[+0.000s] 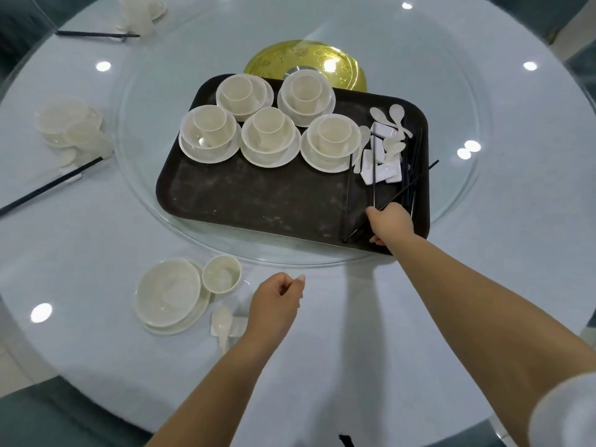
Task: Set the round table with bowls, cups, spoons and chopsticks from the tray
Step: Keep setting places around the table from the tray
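Your right hand (388, 222) is at the 5 o'clock corner of the dark tray (245, 201), with the fingers closed around the near ends of the black chopsticks (409, 175), which fan out toward 12 o'clock over the white rests (383, 169) and the spoons (392, 117). To do this step well, I think you should take only two sticks, pinch them near the ends, and lift them straight toward yourself, so the others do not drag the small rests or roll off the tray edge. The sticks are thin, smooth and long, so they will probably slip and cross easily; line up their tips before you put them down. Your left hand (277, 301) hovers over the surface (338, 317) at 6 o'clock, loosely curled, and I cannot tell if it holds anything. Just at its 9 o'clock side lies the near setting: a shallow cream bowl on a plate (167, 296), a small round cup (222, 274) touching its rim, and a glossy spoon on a white rest (222, 321). This place has no chopsticks yet, so the pair belongs beside that rest. On the tray five more stacks of plate, bowl and cup (269, 137) stand close together; they look like glazed, slightly translucent ware, hard and slippery. The tray itself looks matte and rough, and it sits on a clear glass turntable (145, 201).
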`<state>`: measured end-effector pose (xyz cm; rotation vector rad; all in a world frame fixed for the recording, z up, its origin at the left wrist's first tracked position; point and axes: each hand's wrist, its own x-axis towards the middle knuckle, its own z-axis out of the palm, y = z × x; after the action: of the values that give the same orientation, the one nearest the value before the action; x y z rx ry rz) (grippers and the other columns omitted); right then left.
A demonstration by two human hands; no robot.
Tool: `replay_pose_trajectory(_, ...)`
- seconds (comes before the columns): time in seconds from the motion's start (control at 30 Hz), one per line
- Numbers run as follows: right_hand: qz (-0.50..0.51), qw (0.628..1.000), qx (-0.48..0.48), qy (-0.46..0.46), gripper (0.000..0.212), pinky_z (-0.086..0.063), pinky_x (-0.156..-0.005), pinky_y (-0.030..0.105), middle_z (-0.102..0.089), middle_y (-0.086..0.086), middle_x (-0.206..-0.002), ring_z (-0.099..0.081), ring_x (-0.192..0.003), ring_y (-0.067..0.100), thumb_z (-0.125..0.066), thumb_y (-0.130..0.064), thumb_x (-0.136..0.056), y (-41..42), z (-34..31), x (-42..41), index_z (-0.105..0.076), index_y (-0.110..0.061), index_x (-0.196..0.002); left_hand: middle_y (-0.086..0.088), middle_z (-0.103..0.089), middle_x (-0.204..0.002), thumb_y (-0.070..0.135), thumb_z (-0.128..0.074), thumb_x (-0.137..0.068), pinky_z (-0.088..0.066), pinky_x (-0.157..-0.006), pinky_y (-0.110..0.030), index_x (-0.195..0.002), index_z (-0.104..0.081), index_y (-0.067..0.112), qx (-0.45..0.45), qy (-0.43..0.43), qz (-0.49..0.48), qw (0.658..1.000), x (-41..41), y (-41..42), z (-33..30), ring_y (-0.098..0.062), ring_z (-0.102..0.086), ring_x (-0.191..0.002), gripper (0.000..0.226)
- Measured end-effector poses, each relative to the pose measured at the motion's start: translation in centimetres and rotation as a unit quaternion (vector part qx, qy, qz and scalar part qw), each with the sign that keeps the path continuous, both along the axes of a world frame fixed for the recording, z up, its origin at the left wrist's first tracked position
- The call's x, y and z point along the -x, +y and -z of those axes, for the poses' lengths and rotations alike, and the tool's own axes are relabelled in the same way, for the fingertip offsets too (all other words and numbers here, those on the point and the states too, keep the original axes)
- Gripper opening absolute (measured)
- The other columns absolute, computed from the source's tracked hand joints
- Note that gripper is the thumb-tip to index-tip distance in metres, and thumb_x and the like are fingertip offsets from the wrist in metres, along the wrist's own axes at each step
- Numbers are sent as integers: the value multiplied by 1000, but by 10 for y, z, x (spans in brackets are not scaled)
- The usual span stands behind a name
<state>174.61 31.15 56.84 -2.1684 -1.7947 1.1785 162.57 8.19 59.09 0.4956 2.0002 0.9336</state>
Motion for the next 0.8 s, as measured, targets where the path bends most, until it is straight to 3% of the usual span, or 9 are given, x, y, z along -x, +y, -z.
replay_pose_trajectory(0.17,11,997,-40,59,22,-40,-39,23,-58,11,-71,-58,-45,18,-45,-27,-96,-11,-3,-7,-40,-15,-77,4,-59,-59,34,-58,-94,-45,-54,-14,-73,-57,6,15,-22,-18,999,2,-10,2,1,-51,-46,35)
replay_pose_trajectory(0.33,-2,987,-61,147,20,-43,-36,24,-56,11,-62,-54,-37,15,-44,-24,-97,-36,-22,-1,-37,-16,-81,-1,-63,-66,33,-56,-95,-45,-48,-11,-77,-60,5,10,-53,-15,998,0,-16,-8,-1,-57,-47,34)
replay_pose_trajectory(0.47,-15,972,-29,234,21,-45,-37,24,-56,10,-56,-57,-37,19,-47,-23,-98,-73,-43,18,-38,-13,-82,-12,-68,-94,30,-55,-98,-59,-61,-29,-101,-64,12,-8,-213,-48,976,-1,-19,-27,-22,-72,-75,21)
replay_pose_trajectory(0.53,-43,966,-6,257,21,-46,-38,25,-57,10,-54,-60,-40,22,-48,-23,-98,-96,-50,29,-40,-10,-85,-10,-67,-106,32,-53,-99,-61,-69,-31,-113,-60,19,-13,-254,-43,966,1,-22,-34,-25,-72,-88,21)
replay_pose_trajectory(0.63,-83,956,28,280,20,-48,-39,27,-60,12,-56,-63,-44,26,-49,-23,-99,-131,-57,40,-41,-10,-87,-6,-66,-114,34,-51,-99,-59,-79,-31,-119,-56,24,-38,-287,-40,956,7,-32,-42,-23,-72,-93,23)
replay_pose_trajectory(0.8,-144,949,61,274,14,-50,-45,28,-66,11,-64,-66,-49,26,-49,-25,-99,-178,-58,47,-47,-14,-91,-8,-72,-109,14,-58,-97,-58,-82,-28,-128,-57,9,-97,-295,-39,950,19,-59,-43,-21,-72,-94,32)
